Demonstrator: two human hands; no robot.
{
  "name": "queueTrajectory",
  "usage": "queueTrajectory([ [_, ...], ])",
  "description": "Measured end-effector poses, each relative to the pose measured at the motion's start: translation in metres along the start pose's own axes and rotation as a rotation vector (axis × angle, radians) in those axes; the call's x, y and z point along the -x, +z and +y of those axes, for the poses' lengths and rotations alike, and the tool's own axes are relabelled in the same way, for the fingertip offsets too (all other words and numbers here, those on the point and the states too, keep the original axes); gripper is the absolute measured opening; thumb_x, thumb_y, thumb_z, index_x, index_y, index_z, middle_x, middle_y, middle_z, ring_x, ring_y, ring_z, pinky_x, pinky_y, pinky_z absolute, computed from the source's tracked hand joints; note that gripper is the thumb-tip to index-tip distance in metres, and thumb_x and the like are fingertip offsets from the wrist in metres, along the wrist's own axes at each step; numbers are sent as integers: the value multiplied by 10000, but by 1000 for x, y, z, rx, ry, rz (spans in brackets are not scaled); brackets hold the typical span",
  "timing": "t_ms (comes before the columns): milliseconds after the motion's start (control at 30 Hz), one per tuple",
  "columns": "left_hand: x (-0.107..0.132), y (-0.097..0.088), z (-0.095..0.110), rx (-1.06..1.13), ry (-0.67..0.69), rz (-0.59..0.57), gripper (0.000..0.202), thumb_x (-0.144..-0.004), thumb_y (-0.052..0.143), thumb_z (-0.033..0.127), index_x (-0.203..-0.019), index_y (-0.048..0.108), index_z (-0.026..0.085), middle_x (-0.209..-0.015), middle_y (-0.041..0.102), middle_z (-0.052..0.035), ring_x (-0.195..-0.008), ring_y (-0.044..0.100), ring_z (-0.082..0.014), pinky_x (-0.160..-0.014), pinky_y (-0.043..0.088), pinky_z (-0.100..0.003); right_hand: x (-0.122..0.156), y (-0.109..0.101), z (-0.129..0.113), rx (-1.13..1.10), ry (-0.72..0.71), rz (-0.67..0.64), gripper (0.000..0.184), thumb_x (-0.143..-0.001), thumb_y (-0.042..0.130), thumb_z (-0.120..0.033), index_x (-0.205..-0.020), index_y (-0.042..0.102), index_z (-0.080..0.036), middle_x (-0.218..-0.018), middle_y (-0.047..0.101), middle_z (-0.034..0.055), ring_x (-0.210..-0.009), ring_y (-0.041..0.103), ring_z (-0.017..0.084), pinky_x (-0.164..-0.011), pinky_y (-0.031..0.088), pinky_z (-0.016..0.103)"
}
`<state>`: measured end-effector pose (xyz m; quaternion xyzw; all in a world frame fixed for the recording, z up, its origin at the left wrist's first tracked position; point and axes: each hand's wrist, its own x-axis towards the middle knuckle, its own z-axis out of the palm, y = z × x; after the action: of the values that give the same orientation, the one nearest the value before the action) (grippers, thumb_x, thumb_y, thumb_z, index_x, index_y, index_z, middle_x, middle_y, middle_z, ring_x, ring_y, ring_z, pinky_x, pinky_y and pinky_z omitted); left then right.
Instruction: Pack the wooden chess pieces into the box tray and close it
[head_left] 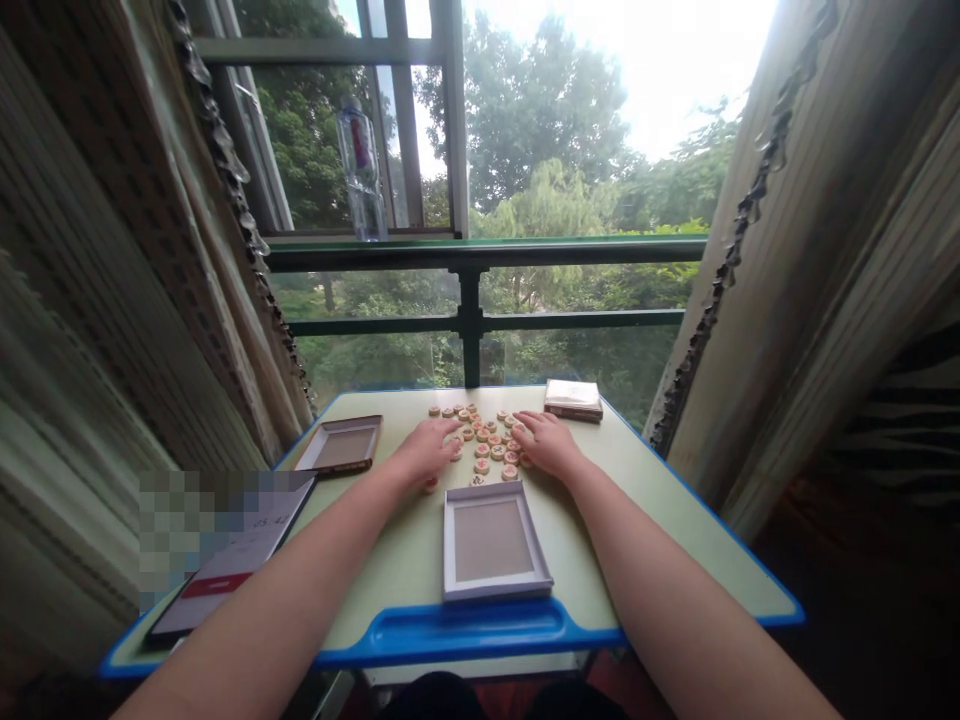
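Round wooden xiangqi pieces (481,466) with red and dark characters lie loosely spread across the middle of the table. At their left edge rests my left hand (427,450), fingers stretched toward the pieces and touching some of them. My right hand (547,443) lies on the right side of the group, fingers apart, over a few pieces. Parts of the pieces are hidden under both hands. Nearer to me, between my forearms, sits a shallow box tray (495,540) with white walls and a grey-brown bottom.
A box lid (341,447) lies at the left, beyond a tablet (232,560). At the back right is a small box (574,397). The pale table (675,540) has a blue rim with a recessed groove. A clear bottle (361,175) stands on the window ledge behind a green railing (480,257).
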<state>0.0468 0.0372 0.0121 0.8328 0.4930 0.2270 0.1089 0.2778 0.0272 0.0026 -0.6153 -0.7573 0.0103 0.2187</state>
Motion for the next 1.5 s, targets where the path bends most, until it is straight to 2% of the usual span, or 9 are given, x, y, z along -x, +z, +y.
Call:
queueTrajectory([
  [100, -18, 8, -9, -47, 50, -78, 439, -849, 402, 340, -1242, 524, 186, -1358, 451, -83, -1278, 365, -224, -1072, 251, -363, -2, 7, 0, -4, -33, -50, 433, -876, 370, -443, -1196, 571, -230, -1267, 548, 41, -1161, 445, 199, -998, 284, 329],
  [200, -21, 14, -9, -31, 118, -150, 443, -867, 363, 389, -1230, 533, 200, -1317, 500, -72, -1248, 402, -219, -1047, 289, -360, -3, 9, 0, -12, -63, -48, 385, -870, 389, -438, -1094, 634, -244, -1195, 597, 32, -1099, 482, 192, -966, 308, 323],
  [467, -7, 7, -1, -2, 194, -92, 311, -848, 409, 270, -1018, 660, 201, -1154, 618, -61, -1061, 539, -185, -967, 381, -292, -4, 9, -6, -19, -123, -59, 363, -873, 397, -388, -1081, 642, -220, -1181, 605, 39, -1102, 479, 200, -969, 316, 319],
  [767, -4, 9, -17, -57, 107, -25, 361, -855, 383, 264, -1116, 622, 192, -1098, 642, -74, -1012, 575, -185, -915, 428, -280, 0, 10, -19, -43, -127, -82, 462, -869, 395, -411, -1276, 496, -218, -1298, 520, 42, -1230, 382, 240, -1020, 281, 367],
  [867, -7, 11, -13, -63, 110, -22, 383, -867, 361, 267, -1169, 582, 188, -1156, 617, -72, -1071, 545, -177, -959, 395, -277, 0, 11, -23, -7, -123, -137, 468, -881, 349, -437, -1292, 472, -250, -1362, 453, 15, -1293, 300, 257, -1045, 218, 428],
  [967, -13, 11, -9, -132, 114, -9, 395, -868, 360, 269, -1209, 547, 202, -1282, 533, -59, -1210, 438, -197, -1046, 302, -324, -1, 10, -26, 8, -146, -154, 427, -885, 333, -375, -1254, 508, -249, -1328, 492, 22, -1259, 353, 237, -1030, 230, 412],
  [1100, -24, 13, -13, -206, -23, -18, 462, -873, 333, 311, -1292, 458, 163, -1425, 351, -87, -1335, 251, -247, -1090, 204, -392, -3, 11, -28, 0, -183, -116, 440, -879, 337, -328, -1269, 494, -199, -1333, 483, 54, -1232, 382, 220, -1019, 247, 370],
  [1333, -48, 15, -30, -231, -123, -131, 498, -872, 276, 313, -1346, 369, 190, -1448, 309, -64, -1365, 160, -252, -1089, 164, -451, -4, 15, -24, -16, -213, -117, 365, -879, 363, -316, -1130, 596, -191, -1198, 580, 72, -1088, 496, 213, -952, 318, 344],
  [1500, -62, 20, -26, -258, -133, -152, 491, -873, 247, 292, -1347, 357, 223, -1460, 288, -38, -1352, 197, -267, -1068, 174, -499, -5, 19, -21, -14, -233, -67, 395, -860, 395, -282, -1208, 550, -176, -1271, 526, 85, -1122, 470, 229, -972, 314, 354],
])
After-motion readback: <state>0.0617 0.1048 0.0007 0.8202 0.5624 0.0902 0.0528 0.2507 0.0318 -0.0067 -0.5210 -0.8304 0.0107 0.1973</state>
